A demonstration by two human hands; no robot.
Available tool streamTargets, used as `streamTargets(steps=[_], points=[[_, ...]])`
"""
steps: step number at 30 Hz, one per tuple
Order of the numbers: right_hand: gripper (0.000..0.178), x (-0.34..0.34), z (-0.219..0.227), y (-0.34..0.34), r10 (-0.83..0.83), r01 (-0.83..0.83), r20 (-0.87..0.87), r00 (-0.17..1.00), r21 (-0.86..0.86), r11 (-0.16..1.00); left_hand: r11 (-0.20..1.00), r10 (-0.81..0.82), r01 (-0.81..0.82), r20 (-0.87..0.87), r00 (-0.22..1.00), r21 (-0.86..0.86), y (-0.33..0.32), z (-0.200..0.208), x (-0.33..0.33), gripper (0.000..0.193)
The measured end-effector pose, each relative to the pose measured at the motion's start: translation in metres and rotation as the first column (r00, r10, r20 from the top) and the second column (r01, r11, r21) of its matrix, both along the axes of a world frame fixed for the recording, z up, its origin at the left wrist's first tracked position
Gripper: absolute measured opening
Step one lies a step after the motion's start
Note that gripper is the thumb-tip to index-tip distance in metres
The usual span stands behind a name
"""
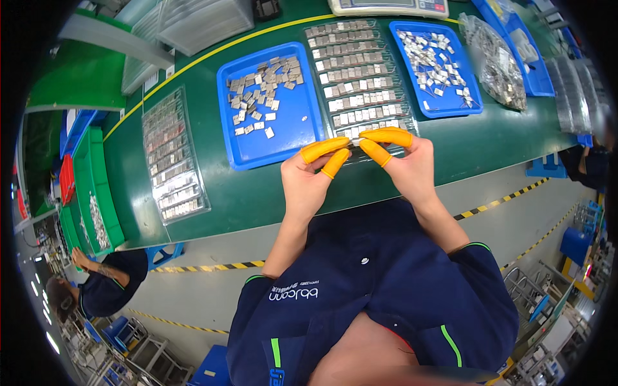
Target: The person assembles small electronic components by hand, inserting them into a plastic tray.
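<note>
Yellow finger cots cover the thumb and index fingertips of both hands. My left hand [305, 186] and my right hand [414, 172] meet at the near end of a clear plastic tray [412, 123], fingertips pinched together. Between them sits a small whitish part [355, 141], mostly hidden by the fingers. Rows of small white and grey rectangular connector-like pieces [360, 100] fill that tray. Left of it, a blue tray [290, 143] holds loose grey and white square pieces [270, 133]. To its right, another blue tray [449, 105] carries white pieces with short leads [430, 82].
A second filled clear tray [205, 203] lies on the green table [257, 199] at left. Farther back are stacked clear trays [206, 26], a scale [389, 6] and a plastic bag of parts [497, 64]. Green bins [111, 206] stand far left, near another person [112, 280].
</note>
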State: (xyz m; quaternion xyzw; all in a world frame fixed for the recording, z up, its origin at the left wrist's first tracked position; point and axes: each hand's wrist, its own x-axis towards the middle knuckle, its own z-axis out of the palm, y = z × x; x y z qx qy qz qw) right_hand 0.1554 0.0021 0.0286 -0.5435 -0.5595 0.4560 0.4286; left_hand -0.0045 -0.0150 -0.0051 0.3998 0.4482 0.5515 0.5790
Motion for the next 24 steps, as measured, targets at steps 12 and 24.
streamTargets(steps=[12, 24], points=[[0.022, 0.019, -0.007, -0.006, 0.341, -0.410, -0.272, 0.900, -0.259, 0.875, 0.957, -0.289, 0.288, -0.003, 0.957, -0.011, -0.022, -0.005, -0.018, 0.017], [0.013, 0.002, -0.019, -0.006, 0.301, -0.301, -0.017, 0.953, -0.110, 0.947, 0.976, -0.087, 0.124, 0.204, 0.975, -0.179, -0.029, -0.016, -0.011, 0.016]])
